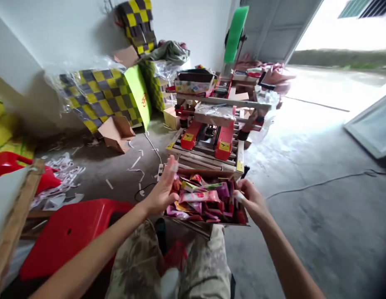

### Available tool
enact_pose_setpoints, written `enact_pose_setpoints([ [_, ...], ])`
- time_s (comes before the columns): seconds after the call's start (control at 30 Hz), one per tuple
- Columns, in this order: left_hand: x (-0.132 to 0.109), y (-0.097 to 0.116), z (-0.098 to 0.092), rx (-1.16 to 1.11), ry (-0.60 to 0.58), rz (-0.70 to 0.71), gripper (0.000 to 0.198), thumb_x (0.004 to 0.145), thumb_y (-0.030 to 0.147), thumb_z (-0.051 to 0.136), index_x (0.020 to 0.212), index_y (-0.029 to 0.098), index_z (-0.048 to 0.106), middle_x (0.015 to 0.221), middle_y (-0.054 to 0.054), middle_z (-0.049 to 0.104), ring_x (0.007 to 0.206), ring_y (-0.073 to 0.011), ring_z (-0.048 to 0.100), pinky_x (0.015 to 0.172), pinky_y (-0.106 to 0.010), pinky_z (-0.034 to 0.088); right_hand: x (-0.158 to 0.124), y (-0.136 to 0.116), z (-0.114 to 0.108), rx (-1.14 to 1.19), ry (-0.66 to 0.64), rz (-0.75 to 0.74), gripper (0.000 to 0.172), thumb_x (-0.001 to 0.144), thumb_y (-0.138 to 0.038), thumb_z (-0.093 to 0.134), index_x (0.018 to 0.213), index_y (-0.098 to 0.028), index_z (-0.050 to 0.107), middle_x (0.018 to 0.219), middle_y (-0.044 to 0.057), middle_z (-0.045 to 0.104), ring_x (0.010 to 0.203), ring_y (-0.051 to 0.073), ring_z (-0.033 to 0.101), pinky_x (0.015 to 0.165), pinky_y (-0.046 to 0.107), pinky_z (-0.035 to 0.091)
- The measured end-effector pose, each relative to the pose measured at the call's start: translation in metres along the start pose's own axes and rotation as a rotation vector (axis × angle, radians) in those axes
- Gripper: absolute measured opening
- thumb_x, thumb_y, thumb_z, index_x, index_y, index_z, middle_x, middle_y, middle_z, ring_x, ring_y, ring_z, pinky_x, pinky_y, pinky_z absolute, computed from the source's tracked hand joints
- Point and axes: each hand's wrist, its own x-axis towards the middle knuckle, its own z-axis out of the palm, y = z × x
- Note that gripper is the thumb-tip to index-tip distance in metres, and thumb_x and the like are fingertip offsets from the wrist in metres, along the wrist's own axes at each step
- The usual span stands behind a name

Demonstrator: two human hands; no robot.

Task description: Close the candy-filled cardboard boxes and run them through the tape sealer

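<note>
An open cardboard box [239, 219] full of small wrapped snack packets [200, 197] lies in front of my knees, at the near end of a roller conveyor. The wrappers are pink, purple, red, yellow and green. At the box's left side is my left hand [163, 187], its fingers stretched out and its thumb by the packets. My right hand [251, 200] has its fingers curled at the box's right edge, with the thumb on the inner side. White wrapping covers part of the fingers on both hands.
A red carton-sealing machine [208, 137] with a green tape roll [235, 35] stands ahead. Left are red stools [71, 232], a wooden-edged table [16, 220] and paper scraps [63, 174]. Yellow-and-black checked cartons [99, 95] line the wall. A cable [320, 185] crosses the floor.
</note>
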Motion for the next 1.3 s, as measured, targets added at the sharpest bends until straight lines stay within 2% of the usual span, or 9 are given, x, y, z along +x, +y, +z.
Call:
enact_pose_setpoints([
  [0.13,0.023,0.017,0.009,0.14,-0.394,0.369,0.081,0.076,0.062,0.055,0.144,0.028,0.026,0.154,-0.005,0.013,0.141,-0.0299,0.01,0.113,-0.048,-0.001,0.016,-0.023,-0.007,-0.102,-0.413,-0.064,0.041,0.081,-0.054,0.057,0.074,-0.022,0.032,0.069,-0.004,0.039,0.058,0.012,0.036,0.051,0.023,0.032],
  [0.23,0.03,0.014,0.037,0.22,-0.475,0.453,0.065,0.083,0.048,0.055,0.141,0.03,0.033,0.151,-0.005,0.025,0.14,-0.0267,0.015,0.113,-0.048,-0.001,0.03,-0.032,0.012,-0.432,-0.569,-0.131,0.034,0.078,-0.042,0.064,0.075,-0.021,0.037,0.069,-0.001,0.049,0.059,0.014,0.043,0.052,0.025,0.031],
  [0.43,0.032,-0.007,0.062,0.365,-0.489,0.425,0.062,0.088,0.05,0.044,0.141,0.019,0.034,0.151,-0.012,0.022,0.141,-0.0248,0.011,0.114,-0.042,0.002,0.047,-0.038,0.031,-0.767,-0.603,-0.102,0.013,0.079,-0.023,0.057,0.089,-0.016,0.053,0.084,0.008,0.061,0.074,0.022,0.058,0.062,0.029,0.042],
  [0.57,0.04,-0.008,0.059,0.323,-0.537,0.381,0.064,0.088,0.054,0.041,0.143,0.023,0.029,0.153,-0.009,0.017,0.142,-0.024,0.008,0.114,-0.042,0.001,0.029,-0.046,-0.001,-0.458,-0.779,-0.162,0.056,0.072,-0.039,0.071,0.118,-0.015,0.051,0.108,0.011,0.054,0.1,0.025,0.053,0.084,0.034,0.046],
  [0.67,0.048,-0.004,0.052,0.231,-0.667,0.251,0.062,0.091,0.054,0.035,0.145,0.025,0.024,0.154,-0.004,0.008,0.142,-0.0225,-0.001,0.114,-0.044,-0.004,0.013,-0.045,-0.013,-0.319,-0.673,-0.254,0.074,0.062,-0.031,0.078,0.127,-0.018,0.046,0.122,0.011,0.044,0.115,0.026,0.043,0.099,0.037,0.038],
  [0.83,0.049,0.012,0.035,0.111,-0.869,0.022,0.067,0.092,0.054,0.029,0.147,0.021,0.012,0.154,-0.005,0.001,0.141,-0.027,-0.004,0.113,-0.049,0.003,0.034,-0.03,-0.003,-0.307,-0.684,-0.081,0.054,0.062,-0.027,0.079,0.111,-0.018,0.058,0.101,0.006,0.053,0.091,0.022,0.054,0.079,0.032,0.048],
  [0.93,0.039,0.02,0.034,0.085,-0.776,-0.067,0.082,0.084,0.056,0.046,0.148,0.019,0.009,0.154,-0.009,-0.004,0.14,-0.0312,-0.009,0.112,-0.052,0.003,0.044,-0.022,0.0,-0.386,-0.656,-0.011,0.052,0.054,-0.026,0.084,0.1,-0.017,0.061,0.09,0.003,0.056,0.081,0.021,0.056,0.072,0.03,0.049],
  [1.17,0.014,0.029,0.064,0.055,-0.21,-0.109,0.076,0.073,0.039,0.069,0.138,0.017,0.039,0.142,-0.011,0.042,0.132,-0.0266,0.035,0.111,-0.041,0.026,-0.015,-0.012,0.05,-0.509,0.123,0.007,0.073,0.081,-0.029,0.061,0.142,-0.006,0.026,0.142,0.021,0.028,0.133,0.028,0.026,0.108,0.041,0.028],
  [1.3,0.013,0.055,0.106,0.118,0.135,-0.305,0.048,0.089,0.028,0.048,0.134,0.016,0.044,0.138,-0.013,0.046,0.132,-0.0275,0.033,0.109,-0.047,0.026,-0.007,-0.023,0.092,-0.575,0.12,0.156,0.056,0.096,-0.033,0.028,0.144,-0.005,0.023,0.15,0.017,0.016,0.139,0.026,0.011,0.112,0.045,0.015],
])
